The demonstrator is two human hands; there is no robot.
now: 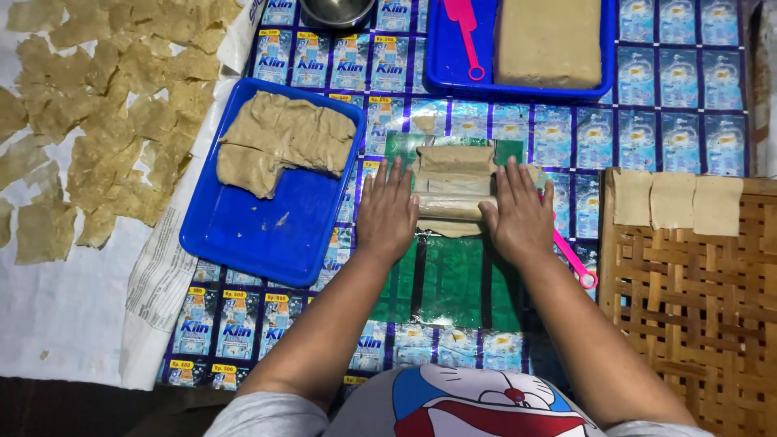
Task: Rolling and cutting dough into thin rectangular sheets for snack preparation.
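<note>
Dough roll point(453, 188), green sheet point(453, 283), patterned mat point(518, 121)

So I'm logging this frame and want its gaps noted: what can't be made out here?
All in the head view:
- Pink tool: its upper part is hidden under the right hand.
- Roller: both ends are covered by the left hand and the right hand.
- Metal bowl: cut off by the top edge.
- Woven tray: cut off by the right and bottom edges.
</note>
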